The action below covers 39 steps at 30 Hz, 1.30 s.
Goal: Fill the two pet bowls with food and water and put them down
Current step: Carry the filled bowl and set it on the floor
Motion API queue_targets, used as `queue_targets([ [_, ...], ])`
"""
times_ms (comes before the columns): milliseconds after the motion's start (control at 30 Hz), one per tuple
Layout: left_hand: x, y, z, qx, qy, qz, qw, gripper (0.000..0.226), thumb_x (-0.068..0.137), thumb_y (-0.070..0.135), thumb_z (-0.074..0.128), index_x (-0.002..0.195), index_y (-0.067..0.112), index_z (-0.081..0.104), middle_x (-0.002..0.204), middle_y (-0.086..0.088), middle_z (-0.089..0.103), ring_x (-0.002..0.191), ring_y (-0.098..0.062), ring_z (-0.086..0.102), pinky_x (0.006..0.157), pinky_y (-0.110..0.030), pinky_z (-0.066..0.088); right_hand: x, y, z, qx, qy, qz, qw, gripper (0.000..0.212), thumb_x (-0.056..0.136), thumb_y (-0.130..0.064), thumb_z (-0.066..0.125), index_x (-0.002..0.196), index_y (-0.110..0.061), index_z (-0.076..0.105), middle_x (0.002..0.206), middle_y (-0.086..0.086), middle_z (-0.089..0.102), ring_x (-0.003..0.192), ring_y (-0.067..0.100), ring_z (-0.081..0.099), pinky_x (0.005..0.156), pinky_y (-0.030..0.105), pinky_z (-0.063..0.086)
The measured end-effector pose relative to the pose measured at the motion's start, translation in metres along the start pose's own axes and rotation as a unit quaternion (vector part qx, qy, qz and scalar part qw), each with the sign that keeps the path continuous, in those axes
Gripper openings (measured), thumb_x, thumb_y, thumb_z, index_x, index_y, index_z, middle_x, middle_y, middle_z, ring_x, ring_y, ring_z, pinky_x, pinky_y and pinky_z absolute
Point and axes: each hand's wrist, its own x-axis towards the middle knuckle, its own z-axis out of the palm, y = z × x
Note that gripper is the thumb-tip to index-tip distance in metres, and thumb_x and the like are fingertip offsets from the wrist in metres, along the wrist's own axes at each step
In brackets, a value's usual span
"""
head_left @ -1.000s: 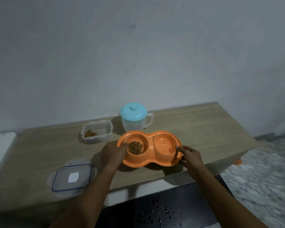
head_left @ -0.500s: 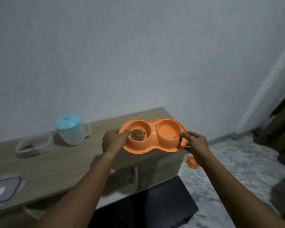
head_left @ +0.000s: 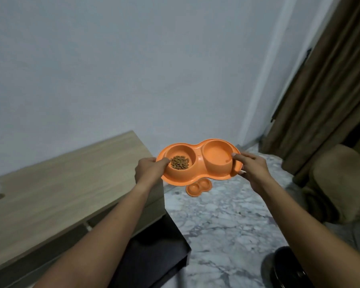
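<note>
I hold an orange double pet bowl (head_left: 199,159) in the air, past the right end of the wooden table (head_left: 67,183) and above the floor. Its left cup holds brown kibble (head_left: 179,162). The right cup looks filled with clear water, hard to confirm. My left hand (head_left: 149,170) grips the bowl's left rim and my right hand (head_left: 253,168) grips its right rim. A second, matching orange double bowl (head_left: 199,187) lies on the marble floor just below the held one.
Grey marble floor (head_left: 227,221) spreads to the right. A black box (head_left: 154,252) sits by the table's end. Brown curtains (head_left: 324,96) hang at the right, with a tan cushion-like thing (head_left: 339,179) below them. A dark round object (head_left: 287,269) lies at the bottom right.
Both hands lifted the bowl off the table and carried it rightward beyond the table's end. My view turned right; the blue jug, food box and lid have left the frame.
</note>
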Motion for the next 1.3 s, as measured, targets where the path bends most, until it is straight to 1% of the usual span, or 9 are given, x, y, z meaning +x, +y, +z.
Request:
queue_targets([
  [200, 0.03, 0.009, 0.091, -0.016, -0.031, 0.005, 0.999, 0.044, 0.081, 0.031, 0.072, 0.061, 0.03, 0.032, 0.064, 0.012, 0.035, 0.056, -0.005, 0.034, 0.066, -0.03, 0.035, 0.064, 0.016, -0.041, -0.02, 0.029, 0.025, 0.999, 0.026, 0.086, -0.022, 0.077, 0.108, -0.012, 0.07, 0.108, 0.014, 0.073, 0.104, 0.031, 0.069, 0.092, 0.052, 0.058],
  [467, 0.148, -0.028, 0.213, -0.028, 0.012, -0.032, 0.999, 0.024, 0.077, 0.032, 0.07, 0.067, 0.019, 0.053, 0.065, -0.002, 0.051, 0.067, -0.022, 0.049, 0.063, -0.036, 0.04, 0.208, 0.069, -0.035, -0.045, 0.015, 0.079, 0.996, 0.022, 0.088, -0.013, 0.072, 0.11, -0.015, 0.068, 0.112, 0.015, 0.071, 0.101, 0.025, 0.069, 0.072, 0.034, 0.057],
  [533, 0.188, -0.047, 0.245, -0.037, 0.023, -0.059, 0.997, 0.009, 0.085, 0.026, 0.074, 0.086, 0.02, 0.067, 0.089, 0.0, 0.067, 0.088, -0.023, 0.06, 0.08, -0.033, 0.046, 0.257, 0.09, -0.022, -0.068, 0.005, 0.104, 0.992, 0.024, 0.087, -0.01, 0.072, 0.11, -0.017, 0.068, 0.114, 0.016, 0.07, 0.101, 0.026, 0.069, 0.075, 0.035, 0.057],
  [600, 0.215, -0.074, 0.265, -0.031, 0.032, -0.086, 0.995, 0.031, 0.085, 0.024, 0.076, 0.111, 0.008, 0.072, 0.114, -0.01, 0.071, 0.106, -0.027, 0.064, 0.093, -0.033, 0.047, 0.293, 0.112, -0.008, -0.102, -0.009, 0.131, 0.986, 0.023, 0.086, -0.007, 0.071, 0.105, -0.02, 0.069, 0.114, 0.017, 0.068, 0.101, 0.027, 0.069, 0.078, 0.036, 0.059],
  [733, 0.271, -0.13, 0.301, -0.062, 0.054, -0.143, 0.986, 0.02, 0.08, 0.016, 0.074, 0.1, 0.017, 0.076, 0.073, 0.004, 0.069, 0.066, 0.002, 0.058, 0.065, -0.02, 0.048, 0.367, 0.16, 0.023, -0.156, -0.045, 0.169, 0.972, 0.029, 0.082, -0.008, 0.074, 0.108, -0.021, 0.072, 0.115, 0.013, 0.068, 0.107, 0.03, 0.069, 0.08, 0.041, 0.061],
  [800, 0.312, -0.184, 0.324, -0.039, 0.09, -0.186, 0.978, 0.013, 0.079, 0.017, 0.072, 0.092, 0.013, 0.074, 0.064, -0.005, 0.062, 0.055, 0.007, 0.053, 0.056, -0.017, 0.042, 0.414, 0.21, 0.048, -0.182, -0.079, 0.181, 0.963, 0.032, 0.077, -0.012, 0.077, 0.107, -0.022, 0.072, 0.114, 0.01, 0.069, 0.108, 0.031, 0.069, 0.085, 0.047, 0.062],
  [1000, 0.389, -0.366, 0.377, -0.055, 0.189, -0.273, 0.942, 0.027, 0.079, 0.023, 0.074, 0.105, 0.018, 0.076, 0.093, 0.002, 0.077, 0.081, -0.008, 0.068, 0.072, -0.026, 0.052, 0.507, 0.379, 0.114, -0.214, -0.153, 0.2, 0.944, 0.042, 0.075, -0.021, 0.084, 0.115, -0.023, 0.071, 0.109, 0.002, 0.072, 0.097, 0.027, 0.073, 0.089, 0.055, 0.059],
  [1200, 0.462, -0.557, 0.431, -0.039, 0.267, -0.282, 0.921, 0.023, 0.079, 0.007, 0.07, 0.1, 0.009, 0.078, 0.092, -0.006, 0.076, 0.082, -0.012, 0.063, 0.081, -0.037, 0.055, 0.588, 0.592, 0.183, -0.271, -0.236, 0.178, 0.916, 0.02, 0.066, -0.031, 0.075, 0.085, -0.035, 0.075, 0.092, 0.001, 0.075, 0.094, 0.033, 0.072, 0.086, 0.062, 0.057],
  [1300, 0.49, -0.634, 0.452, -0.04, 0.295, -0.291, 0.909, 0.024, 0.073, 0.01, 0.066, 0.094, 0.006, 0.077, 0.086, -0.005, 0.073, 0.085, -0.016, 0.065, 0.08, -0.04, 0.055, 0.617, 0.685, 0.21, -0.303, -0.269, 0.153, 0.901, 0.048, 0.06, -0.046, 0.069, 0.104, -0.028, 0.075, 0.101, 0.002, 0.076, 0.097, 0.027, 0.072, 0.088, 0.056, 0.058],
])
